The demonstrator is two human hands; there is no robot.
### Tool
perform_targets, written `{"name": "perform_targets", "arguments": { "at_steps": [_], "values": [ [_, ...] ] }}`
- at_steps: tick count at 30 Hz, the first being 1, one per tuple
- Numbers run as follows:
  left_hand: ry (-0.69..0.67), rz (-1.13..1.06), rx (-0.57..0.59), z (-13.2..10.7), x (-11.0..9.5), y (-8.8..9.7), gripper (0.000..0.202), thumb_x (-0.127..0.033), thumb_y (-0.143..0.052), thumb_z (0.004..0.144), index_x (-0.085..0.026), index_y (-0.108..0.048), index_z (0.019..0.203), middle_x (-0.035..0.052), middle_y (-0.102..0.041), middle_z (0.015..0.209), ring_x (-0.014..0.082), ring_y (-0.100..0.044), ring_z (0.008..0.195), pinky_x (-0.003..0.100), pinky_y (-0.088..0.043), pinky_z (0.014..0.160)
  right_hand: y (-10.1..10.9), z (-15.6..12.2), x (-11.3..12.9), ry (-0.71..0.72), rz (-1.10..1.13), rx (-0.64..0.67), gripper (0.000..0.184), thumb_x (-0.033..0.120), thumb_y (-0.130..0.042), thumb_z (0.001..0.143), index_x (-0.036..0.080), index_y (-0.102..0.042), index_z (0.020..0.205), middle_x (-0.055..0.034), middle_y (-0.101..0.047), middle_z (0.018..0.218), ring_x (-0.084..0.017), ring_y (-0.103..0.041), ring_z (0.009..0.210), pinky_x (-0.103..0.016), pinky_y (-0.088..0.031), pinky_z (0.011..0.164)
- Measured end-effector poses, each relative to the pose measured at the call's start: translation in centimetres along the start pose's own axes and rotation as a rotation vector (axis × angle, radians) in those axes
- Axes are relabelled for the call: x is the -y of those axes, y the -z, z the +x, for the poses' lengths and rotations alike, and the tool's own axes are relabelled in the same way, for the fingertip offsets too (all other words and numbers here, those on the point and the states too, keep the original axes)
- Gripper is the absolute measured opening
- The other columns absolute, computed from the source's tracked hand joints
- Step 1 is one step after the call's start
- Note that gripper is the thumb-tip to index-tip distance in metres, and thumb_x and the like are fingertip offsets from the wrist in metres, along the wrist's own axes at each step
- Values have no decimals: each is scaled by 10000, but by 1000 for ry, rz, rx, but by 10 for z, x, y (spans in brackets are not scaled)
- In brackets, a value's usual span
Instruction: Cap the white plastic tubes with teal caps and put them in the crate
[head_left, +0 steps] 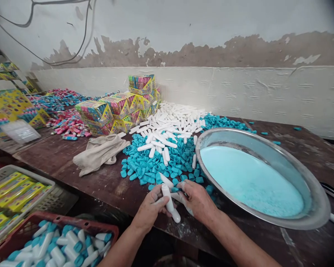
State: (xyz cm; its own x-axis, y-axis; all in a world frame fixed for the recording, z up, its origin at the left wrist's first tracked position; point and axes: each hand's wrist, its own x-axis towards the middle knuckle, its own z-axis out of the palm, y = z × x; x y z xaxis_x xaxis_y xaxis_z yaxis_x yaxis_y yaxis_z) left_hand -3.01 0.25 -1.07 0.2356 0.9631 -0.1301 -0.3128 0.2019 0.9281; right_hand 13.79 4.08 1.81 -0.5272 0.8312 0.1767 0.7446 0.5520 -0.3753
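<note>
My left hand [153, 205] is closed around white plastic tubes [168, 198], at least two, with rounded ends, held at a slant above the table's front edge. My right hand [197, 200] is beside it, fingers bent and pinched together at the edge of the pile of teal caps [156, 167]. White tube ends show between the two hands; what exactly the right fingertips grip is hidden. Another white tube [166, 180] lies just beyond the fingers. Behind, a heap of loose white tubes [178, 118] spreads over the caps.
A wide metal basin [320, 200] of pale blue powder stands to the right. A crumpled cloth [100, 154] lies left of the caps. Packed display boxes [119, 107] are stacked behind. At lower left, a red crate [111, 226] holds capped tubes, beside a pale basket [51, 181] of yellow boxes.
</note>
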Motion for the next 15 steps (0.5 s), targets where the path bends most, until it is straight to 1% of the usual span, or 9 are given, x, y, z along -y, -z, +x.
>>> {"name": "perform_targets", "arguments": {
  "at_steps": [3,5,6,8,9,11,13,15],
  "values": [
    [29,-94,34,-1,2,1,319,-377,-629,748,-170,-531,971,32,-570,827,178,-606,680,284,-506,530,-2,-7,-1,14,60,-8,150,146,-485,837,169,-606,922,-60,-592,829,-169,-557,771,-251,-423,685],
    [31,-56,44,-2,0,1,327,-380,-613,759,-168,-528,992,34,-577,805,176,-599,669,283,-496,535,-2,-11,-3,7,103,-22,153,164,-458,850,175,-607,881,-56,-592,799,-169,-551,758,-261,-420,682],
    [22,4,51,-4,-2,1,328,-378,-596,772,-162,-527,1009,33,-583,783,171,-590,670,279,-487,557,-1,-13,-4,-11,157,-39,150,174,-454,849,179,-604,851,-49,-591,776,-166,-548,741,-263,-419,675],
    [-23,190,70,-7,-8,1,288,-353,-564,799,-146,-545,998,28,-589,739,155,-564,687,263,-459,622,3,-16,-5,-79,361,-51,126,221,-473,836,183,-585,792,-22,-576,709,-150,-534,675,-256,-417,633],
    [-51,289,86,-8,-12,0,252,-333,-552,808,-142,-561,971,24,-591,735,147,-549,700,254,-441,654,7,-17,-6,-123,499,-31,123,261,-492,828,183,-572,776,-6,-560,670,-138,-518,623,-248,-412,595],
    [-73,429,132,-12,-18,-2,202,-302,-535,813,-145,-581,933,13,-587,745,134,-524,706,237,-414,682,14,-20,-6,-193,769,63,180,350,-532,808,178,-552,759,22,-527,607,-110,-470,529,-228,-387,522],
    [-17,484,208,-14,-22,-5,203,-305,-517,814,-157,-581,938,0,-567,736,125,-504,659,224,-405,634,20,-23,-6,-226,963,156,241,409,-566,784,172,-542,745,38,-511,569,-87,-422,469,-213,-353,474],
    [61,508,275,-15,-24,-8,217,-319,-492,821,-167,-574,951,-16,-528,693,115,-470,596,207,-385,558,22,-26,-7,-232,1060,191,268,425,-595,761,167,-533,722,41,-514,553,-77,-408,457,-206,-338,464]
  ]
}}
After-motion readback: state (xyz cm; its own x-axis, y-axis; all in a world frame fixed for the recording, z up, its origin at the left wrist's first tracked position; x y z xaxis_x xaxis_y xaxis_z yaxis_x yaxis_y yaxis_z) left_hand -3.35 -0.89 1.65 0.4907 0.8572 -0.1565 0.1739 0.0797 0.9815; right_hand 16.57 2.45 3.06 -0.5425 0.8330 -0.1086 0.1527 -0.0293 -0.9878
